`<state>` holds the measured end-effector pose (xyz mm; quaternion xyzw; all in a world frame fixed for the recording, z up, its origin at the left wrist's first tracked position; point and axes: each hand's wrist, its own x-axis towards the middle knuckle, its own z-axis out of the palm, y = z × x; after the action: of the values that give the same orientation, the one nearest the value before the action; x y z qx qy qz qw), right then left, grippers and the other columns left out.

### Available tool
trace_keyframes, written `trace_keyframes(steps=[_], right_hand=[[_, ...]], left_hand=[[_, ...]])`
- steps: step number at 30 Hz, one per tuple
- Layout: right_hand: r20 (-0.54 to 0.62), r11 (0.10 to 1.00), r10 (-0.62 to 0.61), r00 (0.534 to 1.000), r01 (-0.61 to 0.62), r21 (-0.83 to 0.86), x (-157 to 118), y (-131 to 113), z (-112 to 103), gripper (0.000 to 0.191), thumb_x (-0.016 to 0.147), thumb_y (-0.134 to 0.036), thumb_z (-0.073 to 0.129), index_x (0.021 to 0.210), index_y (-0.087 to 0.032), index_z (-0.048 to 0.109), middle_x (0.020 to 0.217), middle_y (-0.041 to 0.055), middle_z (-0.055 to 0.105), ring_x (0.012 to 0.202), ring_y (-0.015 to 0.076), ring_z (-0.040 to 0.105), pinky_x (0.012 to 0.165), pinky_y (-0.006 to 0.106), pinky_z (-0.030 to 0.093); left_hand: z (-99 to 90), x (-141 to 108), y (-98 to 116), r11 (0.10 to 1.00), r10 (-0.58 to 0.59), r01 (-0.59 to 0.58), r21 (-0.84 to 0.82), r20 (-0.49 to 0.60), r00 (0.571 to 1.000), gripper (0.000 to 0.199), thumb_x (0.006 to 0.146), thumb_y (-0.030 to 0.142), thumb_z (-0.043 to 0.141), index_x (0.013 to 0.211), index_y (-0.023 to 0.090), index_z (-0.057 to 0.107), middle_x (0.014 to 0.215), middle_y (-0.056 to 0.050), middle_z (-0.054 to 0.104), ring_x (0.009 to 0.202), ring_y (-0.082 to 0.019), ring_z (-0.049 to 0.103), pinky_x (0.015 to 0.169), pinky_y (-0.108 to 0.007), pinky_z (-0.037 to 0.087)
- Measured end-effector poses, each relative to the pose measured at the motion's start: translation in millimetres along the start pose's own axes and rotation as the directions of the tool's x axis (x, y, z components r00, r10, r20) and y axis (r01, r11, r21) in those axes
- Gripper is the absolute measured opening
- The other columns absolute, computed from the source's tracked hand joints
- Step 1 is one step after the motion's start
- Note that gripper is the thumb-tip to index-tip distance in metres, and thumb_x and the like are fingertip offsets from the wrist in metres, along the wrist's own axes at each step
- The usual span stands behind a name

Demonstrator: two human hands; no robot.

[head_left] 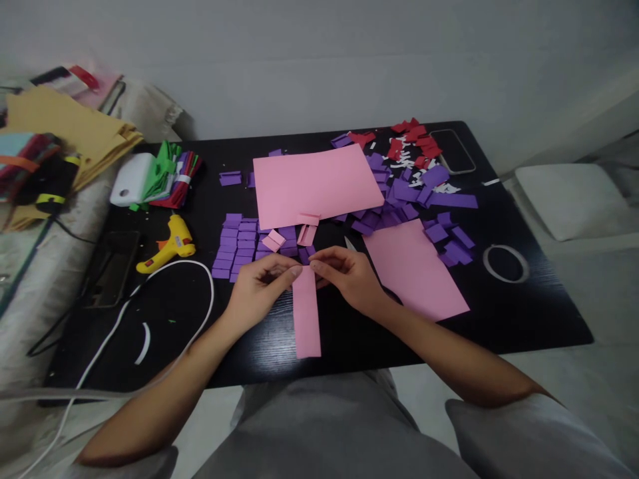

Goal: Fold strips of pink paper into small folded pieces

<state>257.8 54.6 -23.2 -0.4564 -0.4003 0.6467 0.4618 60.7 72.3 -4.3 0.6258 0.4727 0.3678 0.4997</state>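
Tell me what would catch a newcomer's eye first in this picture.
A large pink sheet stands out first, lying towards the back among folded purple pieces. Nearer, the left hand and right hand hold a pink strip at its far end. Left of them lies a bright yellow glue gun.

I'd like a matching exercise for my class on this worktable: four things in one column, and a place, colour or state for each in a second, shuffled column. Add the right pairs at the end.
Column 1
1. glue gun
2. pink strip
3. red pieces
4. white cable

Column 2
A. near the far right corner of the table
B. bending in a loop, left of the left hand
C. mostly yellow
D. held at its far end by the left hand and the right hand

Right pairs: 1-C, 2-D, 3-A, 4-B
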Motion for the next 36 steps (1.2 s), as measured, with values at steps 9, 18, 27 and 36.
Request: trace_keyframes(steps=[9, 18, 27, 36], right_hand=[[0.074, 0.998, 0.057, 0.996, -0.058, 0.006, -2, 1, 1, 0.036, 0.067, -0.044, 0.093, 0.085, -0.017, 0.076, 0.079, 0.0007, 0.078, 0.071, 0.0162, 0.077, 0.068, 0.031, 0.069], [0.062, 0.999, 0.039, 0.997, -0.036, -0.039, -3, 4, 0, 0.033, 0.069, -0.041, 0.092, 0.085, -0.017, 0.078, 0.078, 0.0020, 0.078, 0.070, 0.0166, 0.076, 0.069, 0.032, 0.068], [0.106, 0.994, 0.038, 0.994, -0.027, -0.105, -3, 6, 1, 0.032, 0.077, -0.047, 0.086, 0.084, -0.017, 0.077, 0.076, 0.0018, 0.075, 0.069, 0.0153, 0.074, 0.067, 0.029, 0.066], [0.107, 0.974, -0.074, 0.991, 0.095, -0.206, -1, 2, -3, 0.021, 0.089, -0.039, 0.074, 0.085, -0.019, 0.076, 0.078, 0.0011, 0.073, 0.072, 0.0150, 0.071, 0.070, 0.030, 0.063]], left_hand=[[-1.2, 3, -4, 0.999, -0.041, 0.040, -0.027, -0.036, 0.999, 0.013, 0.085, 0.031, 0.077, 0.083, 0.018, 0.077, 0.068, 0.000, 0.072, 0.059, -0.012, 0.063, 0.057, -0.023, 0.052], [-0.7, 4, -2, 0.999, -0.036, 0.036, -0.020, 0.014, 0.999, 0.015, 0.086, 0.032, 0.076, 0.082, 0.018, 0.076, 0.069, 0.000, 0.070, 0.061, -0.012, 0.062, 0.058, -0.023, 0.050], [1.7, 2, -11, 1.000, -0.015, 0.013, 0.019, 0.067, 0.998, 0.019, 0.086, 0.037, 0.076, 0.081, 0.018, 0.074, 0.067, 0.000, 0.066, 0.060, -0.012, 0.057, 0.056, -0.023, 0.045], [-4.0, 6, -7, 0.999, -0.031, 0.033, -0.022, 0.097, 0.995, 0.018, 0.085, 0.034, 0.075, 0.079, 0.018, 0.071, 0.063, 0.002, 0.064, 0.056, -0.012, 0.058, 0.056, -0.023, 0.049]])
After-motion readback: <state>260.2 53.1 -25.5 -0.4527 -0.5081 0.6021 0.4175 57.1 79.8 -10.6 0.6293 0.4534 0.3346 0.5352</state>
